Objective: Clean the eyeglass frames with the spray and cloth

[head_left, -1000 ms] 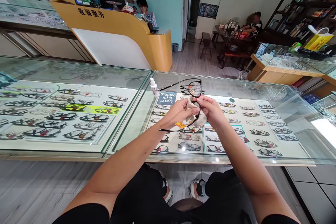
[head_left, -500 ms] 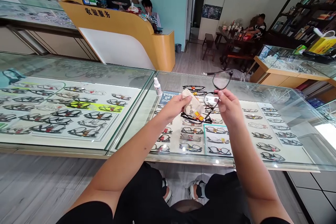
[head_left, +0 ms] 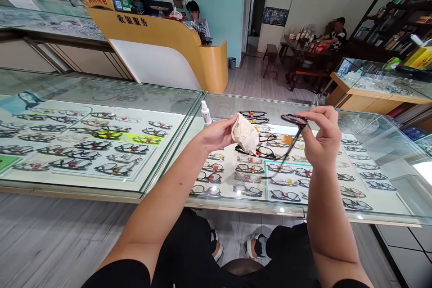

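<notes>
Over the glass display case [head_left: 232, 99], my left hand [head_left: 218, 135] is closed on a cream-coloured cloth [head_left: 245, 134]. My right hand [head_left: 322, 132] grips a pair of dark-framed eyeglasses [head_left: 293, 119] between thumb and fingers. One temple of these glasses hangs down and left, smeared by motion, and a small orange-yellow tag shows beside it. The cloth and the glasses are apart. A white spray bottle [head_left: 205, 113] stands upright on the case, left of my left hand. Several other eyeglasses [head_left: 248, 190] lie in rows below my hands.
Another case [head_left: 84, 184] with rows of eyeglasses adjoins on the left. Beyond is a wooden counter [head_left: 209, 65] with a person [head_left: 199, 20] behind it. Another person [head_left: 337, 31] sits at a dark table at the back. A further glass case [head_left: 374, 81] stands at the right.
My right hand has moved right with the eyeglasses, turning them so the frame now lies nearly edge-on. The glasses have parted from the cloth, which stays in my left hand.
</notes>
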Tool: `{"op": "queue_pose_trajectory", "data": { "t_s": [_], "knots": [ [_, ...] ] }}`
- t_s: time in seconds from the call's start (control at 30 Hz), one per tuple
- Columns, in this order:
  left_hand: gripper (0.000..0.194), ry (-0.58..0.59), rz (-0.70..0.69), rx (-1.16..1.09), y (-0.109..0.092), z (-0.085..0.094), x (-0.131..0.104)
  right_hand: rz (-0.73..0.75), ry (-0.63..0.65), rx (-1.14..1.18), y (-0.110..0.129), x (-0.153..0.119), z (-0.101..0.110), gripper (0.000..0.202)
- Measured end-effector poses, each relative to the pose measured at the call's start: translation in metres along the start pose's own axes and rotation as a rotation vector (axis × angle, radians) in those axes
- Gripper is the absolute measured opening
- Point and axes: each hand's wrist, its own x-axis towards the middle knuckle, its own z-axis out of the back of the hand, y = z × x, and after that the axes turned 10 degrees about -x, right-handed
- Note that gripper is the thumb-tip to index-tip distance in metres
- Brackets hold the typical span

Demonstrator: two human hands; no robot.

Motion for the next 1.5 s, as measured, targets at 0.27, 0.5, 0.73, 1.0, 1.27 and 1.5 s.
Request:
{"op": "queue_pose_trajectory", "data": {
  "t_s": [0.27,0.5,0.73,1.0,1.27,1.5],
  "knots": [
    [0.019,0.023,0.041,0.1,0.003,-0.001,-0.007,0.171,-0.034,-0.165,0.004,-0.005,-0.01,0.024],
    [0.028,0.163,0.152,0.221,0.009,-0.004,-0.016,0.302,0.073,-0.26,0.014,-0.016,-0.02,0.037],
    [0.051,0.285,0.222,0.342,0.021,-0.011,-0.023,0.387,0.132,-0.334,0.021,-0.022,-0.023,0.038],
    [0.053,0.221,-0.048,0.393,0.041,-0.018,-0.017,0.176,0.014,-0.204,0.035,-0.026,-0.031,0.019],
    [0.055,0.288,-0.037,0.337,0.041,-0.022,-0.019,-0.62,0.418,0.684,0.04,-0.023,-0.035,0.026],
    [0.056,0.261,0.003,0.359,0.044,-0.019,-0.018,-0.748,0.467,0.881,0.041,-0.026,-0.041,0.022]
  ]
}}
